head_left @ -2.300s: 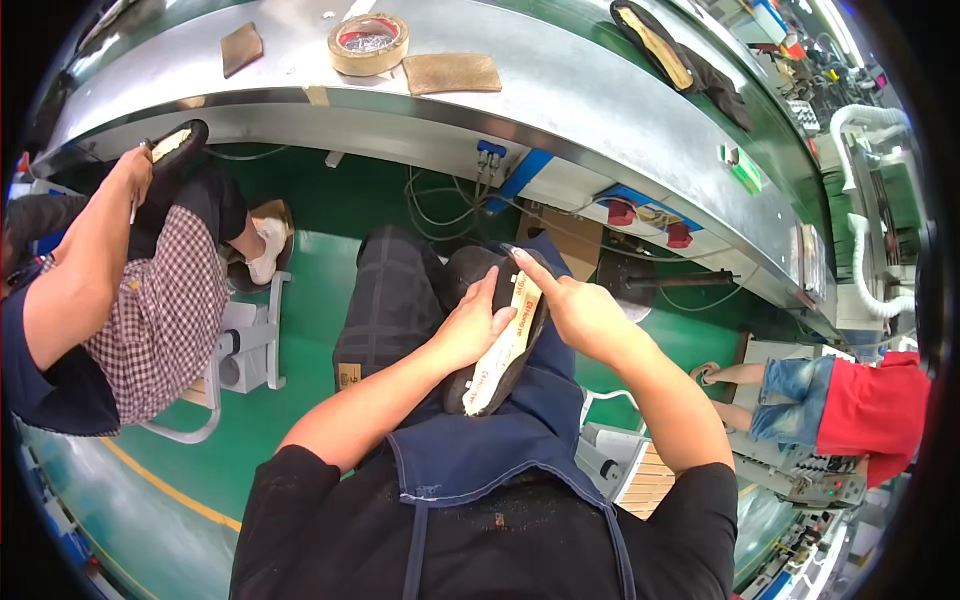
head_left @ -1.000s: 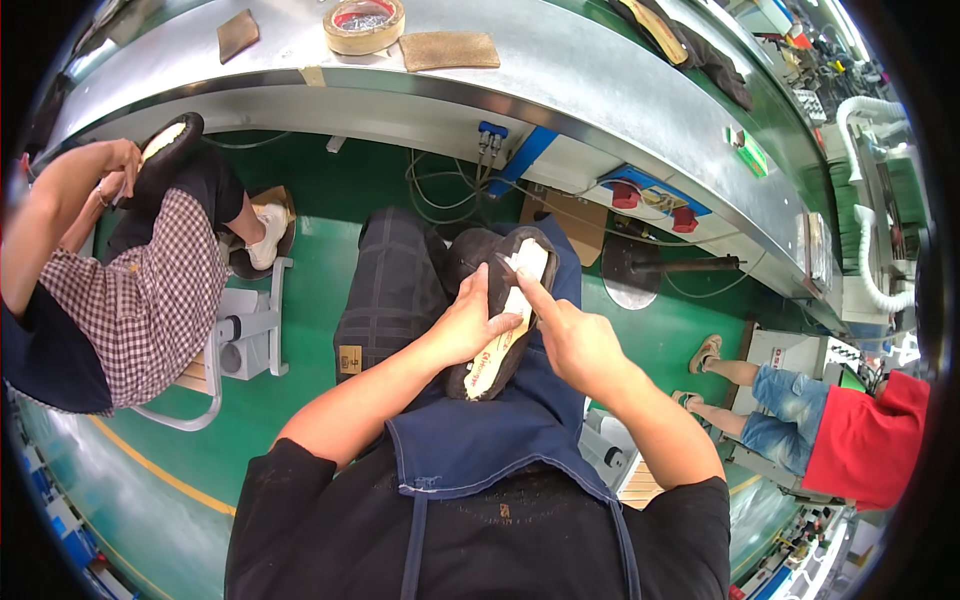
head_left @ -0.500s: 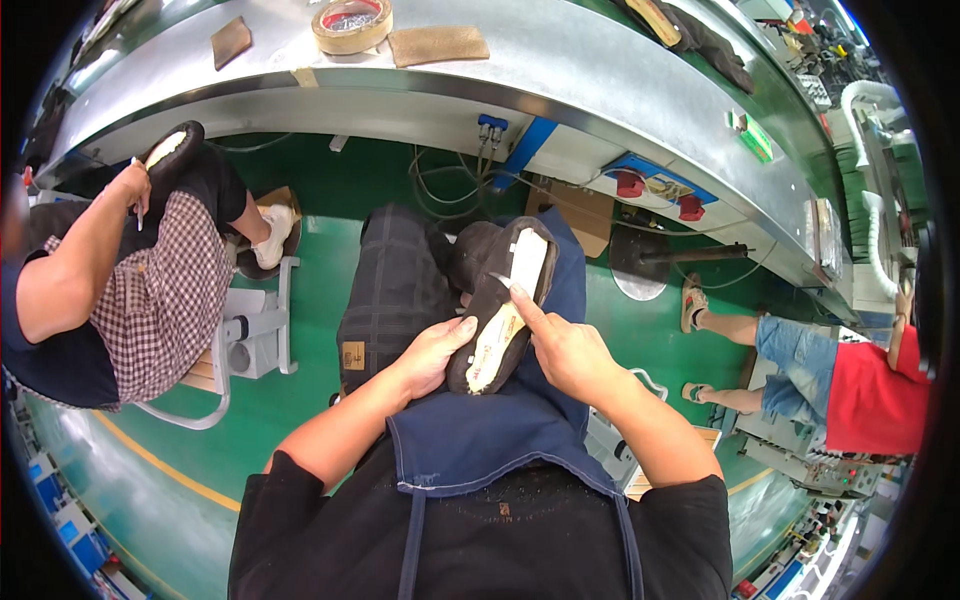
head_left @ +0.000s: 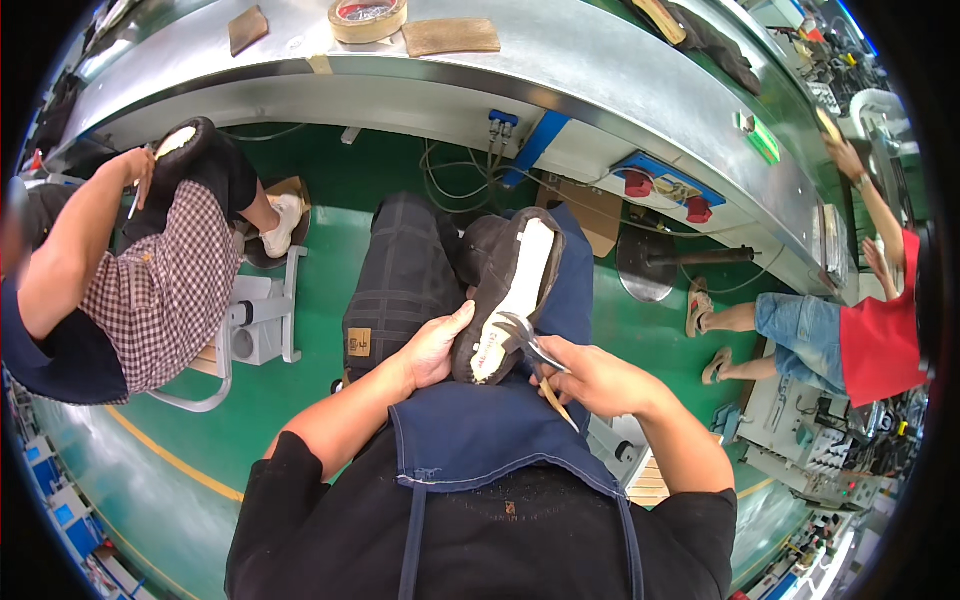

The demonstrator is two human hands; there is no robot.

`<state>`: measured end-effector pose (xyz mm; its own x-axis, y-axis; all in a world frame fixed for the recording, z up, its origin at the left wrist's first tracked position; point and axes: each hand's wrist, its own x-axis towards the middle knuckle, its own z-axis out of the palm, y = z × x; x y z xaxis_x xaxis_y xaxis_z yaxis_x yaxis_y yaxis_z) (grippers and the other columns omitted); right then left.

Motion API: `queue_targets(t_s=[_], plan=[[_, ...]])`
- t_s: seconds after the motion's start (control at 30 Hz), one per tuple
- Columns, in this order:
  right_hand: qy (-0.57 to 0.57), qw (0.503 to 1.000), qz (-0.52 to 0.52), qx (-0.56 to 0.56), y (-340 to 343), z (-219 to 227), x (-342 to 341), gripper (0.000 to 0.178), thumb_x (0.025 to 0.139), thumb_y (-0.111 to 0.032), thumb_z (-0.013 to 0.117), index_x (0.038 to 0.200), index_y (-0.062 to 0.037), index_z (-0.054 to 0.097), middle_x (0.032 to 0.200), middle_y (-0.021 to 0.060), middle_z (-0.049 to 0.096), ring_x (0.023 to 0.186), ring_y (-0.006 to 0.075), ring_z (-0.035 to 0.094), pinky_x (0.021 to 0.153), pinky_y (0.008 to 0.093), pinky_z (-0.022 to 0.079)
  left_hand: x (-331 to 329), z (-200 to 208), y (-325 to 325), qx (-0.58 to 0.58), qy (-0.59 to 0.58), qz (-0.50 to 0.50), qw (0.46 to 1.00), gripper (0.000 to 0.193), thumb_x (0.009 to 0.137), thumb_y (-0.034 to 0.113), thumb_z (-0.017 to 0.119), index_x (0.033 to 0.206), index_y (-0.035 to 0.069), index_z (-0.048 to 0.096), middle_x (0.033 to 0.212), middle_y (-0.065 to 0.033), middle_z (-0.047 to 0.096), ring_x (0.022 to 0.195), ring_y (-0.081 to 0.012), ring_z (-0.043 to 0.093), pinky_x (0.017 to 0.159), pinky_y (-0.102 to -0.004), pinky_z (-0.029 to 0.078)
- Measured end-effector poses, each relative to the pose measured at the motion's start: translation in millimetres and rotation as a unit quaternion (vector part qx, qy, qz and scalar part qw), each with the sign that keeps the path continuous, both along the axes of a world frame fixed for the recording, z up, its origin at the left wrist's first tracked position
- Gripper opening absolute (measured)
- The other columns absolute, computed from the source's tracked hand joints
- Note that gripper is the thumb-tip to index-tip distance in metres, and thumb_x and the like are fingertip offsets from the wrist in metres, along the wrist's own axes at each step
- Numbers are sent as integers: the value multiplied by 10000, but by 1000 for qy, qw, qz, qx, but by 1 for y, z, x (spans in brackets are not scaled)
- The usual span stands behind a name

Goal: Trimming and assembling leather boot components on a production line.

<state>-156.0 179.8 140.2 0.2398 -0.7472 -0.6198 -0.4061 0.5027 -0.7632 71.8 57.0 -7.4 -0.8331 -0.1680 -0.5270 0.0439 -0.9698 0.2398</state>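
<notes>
A black shoe upper (head_left: pixel 485 285) lies sole side up across my lap, leaning on my right thigh. Its pale insole (head_left: pixel 528 268) faces me, with small printing near the heel. My left hand (head_left: pixel 436 348) grips the shoe's left side by the heel, thumb on its edge. In my right hand (head_left: pixel 598 378) is a metal hand tool (head_left: pixel 520 328) with a curved head, which lies over the heel part of the insole. A yellowish pointed piece (head_left: pixel 557 404) sticks out below that hand; whether it belongs to the tool, I cannot tell.
Ahead runs a metal bench (head_left: pixel 290 45) with a tape roll (head_left: pixel 368 18) and a brown flat piece (head_left: pixel 450 37). A seated co-worker (head_left: pixel 165 290) at left holds another shoe (head_left: pixel 180 148). At right stands a person in red (head_left: pixel 880 340). Cables (head_left: pixel 455 190) hang beneath the bench.
My right hand has moved back from mid-insole to beside the heel, and the tool's curved head now shows there. My left hand keeps its hold. The person in red has raised an arm.
</notes>
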Motion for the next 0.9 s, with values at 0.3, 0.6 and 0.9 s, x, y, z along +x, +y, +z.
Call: queue_targets(t_s=[0.3, 0.6, 0.9], plan=[[69, 995, -30, 59, -3, -10, 22, 255, 1073, -114, 539, 1297, 4, 511, 914, 172, 699, 811, 337, 695, 757, 444, 555, 2, -4, 3, -24, -14, -13, 1000, 526, 1063, 420, 650, 1272, -63, 662, 1198, -148, 744, 1070, -208, 720, 981, -370, 591], [43, 998, 13, 40, -15, -7, -4, 116, 1074, -114, 546, 1118, -7, 551, 837, 106, 709, 700, 254, 692, 665, 415, 547, 0, -5, 0, -55, -9, -35, 998, 534, 1032, 429, 703, 1245, -59, 667, 1140, -129, 756, 1014, -174, 725, 944, -318, 587], [228, 942, 11, -247, -22, 11, 16, 466, 1013, -132, 644, 1451, -47, 510, 1061, 246, 684, 968, 453, 681, 800, 534, 549, -6, 13, 9, -240, -105, -32, 965, 433, 1042, 294, 698, 1297, -51, 635, 1149, -101, 739, 1005, -127, 700, 900, -292, 559]])
